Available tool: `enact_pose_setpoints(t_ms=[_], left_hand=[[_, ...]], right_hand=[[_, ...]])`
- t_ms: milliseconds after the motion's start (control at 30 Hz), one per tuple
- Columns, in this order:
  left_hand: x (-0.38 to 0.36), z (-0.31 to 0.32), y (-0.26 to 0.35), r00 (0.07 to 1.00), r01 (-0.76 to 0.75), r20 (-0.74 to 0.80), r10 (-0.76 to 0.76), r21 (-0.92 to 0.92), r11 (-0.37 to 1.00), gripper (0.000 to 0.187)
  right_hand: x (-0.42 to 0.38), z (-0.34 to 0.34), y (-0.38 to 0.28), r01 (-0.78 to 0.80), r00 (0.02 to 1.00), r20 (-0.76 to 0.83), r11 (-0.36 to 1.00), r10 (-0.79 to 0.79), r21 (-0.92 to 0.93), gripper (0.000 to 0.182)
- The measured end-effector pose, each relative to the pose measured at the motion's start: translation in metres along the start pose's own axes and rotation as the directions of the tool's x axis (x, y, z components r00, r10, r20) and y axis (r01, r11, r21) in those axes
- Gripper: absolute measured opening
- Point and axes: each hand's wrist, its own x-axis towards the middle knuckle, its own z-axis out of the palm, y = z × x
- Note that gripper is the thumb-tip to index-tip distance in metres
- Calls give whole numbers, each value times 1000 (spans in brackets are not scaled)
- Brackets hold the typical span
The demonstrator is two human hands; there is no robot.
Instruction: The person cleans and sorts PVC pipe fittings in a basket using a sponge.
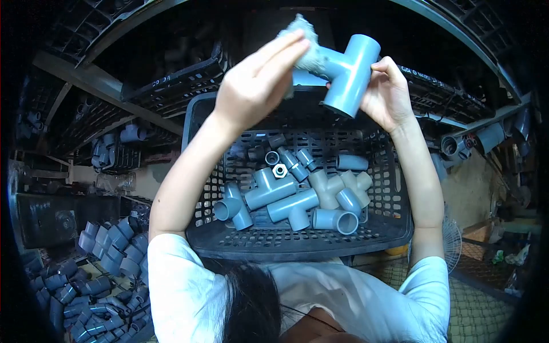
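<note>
Above the crate, my right hand (389,97) grips a blue-grey PVC pipe tee (353,74) by its straight run, thumb near one end. My left hand (254,86) holds a pale, fuzzy cloth (306,48) against the tee's side branch, fingers closed over it. The cloth covers the tip of that branch. Below both hands, a black plastic crate (286,251) holds several fittings, among them a grey tee (294,207), an elbow (336,220), a beige-grey fitting (326,188) and a piece with a white hex nut (279,171).
Heaps of grey fittings (114,248) lie on the floor at the left. Dark racks with black baskets (177,74) stand ahead and to both sides. More fittings (486,137) rest on the right rack. A fan (452,246) is behind my right arm.
</note>
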Motion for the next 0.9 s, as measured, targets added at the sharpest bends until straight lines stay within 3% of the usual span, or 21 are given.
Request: enact_pose_setpoints(t_ms=[33, 67, 133, 200, 233, 400, 467, 500, 533, 600, 667, 733, 800, 833, 900], left_hand=[[1, 2, 10, 999, -9, 33, 10, -44, 999, 49], [2, 5, 21, 998, -14, 64, 20, -89, 996, 50], [-4, 17, 37, 983, -55, 163, 83, -170, 984, 55], [-7, 23, 44, 951, -100, 255, 174, -278, 955, 58], [-14, 36, 44, 973, -104, 153, 174, -383, 918, 58], [-17, 33, 35, 974, -111, 160, 163, -293, 950, 54], [-12, 29, 41, 941, -187, 225, 255, -283, 941, 48], [-8, 38, 49, 952, -258, 79, 296, -313, 914, 44], [-5, 37, 57, 950, -279, 45, 310, -330, 902, 42], [-7, 36, 58, 943, -296, 46, 330, -338, 894, 43], [-11, 28, 48, 943, -251, 117, 310, -360, 899, 45], [-17, 25, 32, 939, -204, 208, 275, -310, 929, 50], [-16, 26, 26, 938, -179, 236, 252, -292, 939, 53], [-11, 22, 31, 921, -211, 270, 281, -260, 942, 53], [-6, 33, 50, 918, -308, 134, 372, -349, 885, 51]], right_hand=[[2, 1, 0, -14, 996, 87, 999, 10, 50, 84], [-2, 8, 4, -16, 1000, 14, 996, 15, 89, 65], [-1, 20, 14, 18, 999, -35, 994, -14, 107, 65], [-9, 27, 18, -29, 999, -36, 1000, 29, 10, 67], [-12, 27, 19, -33, 997, -73, 999, 35, 28, 66], [-6, 17, 10, -5, 997, -81, 987, 18, 159, 61], [-9, 24, 17, -58, 993, -100, 992, 69, 112, 59], [-16, 43, 14, -119, 973, -182, 983, 144, 140, 56], [-15, 40, 17, -214, 965, -116, 960, 236, 179, 56], [-17, 45, 14, -216, 954, -181, 967, 239, 136, 58], [-11, 24, 12, -147, 988, -33, 985, 151, 89, 64], [-2, 13, 8, -106, 994, 1, 984, 107, 146, 79], [-6, 16, 11, -27, 998, -43, 983, 35, 183, 80], [3, 4, 19, -106, 992, 81, 976, 92, 191, 71], [10, -5, 29, -255, 947, 246, 951, 208, 174, 67]])
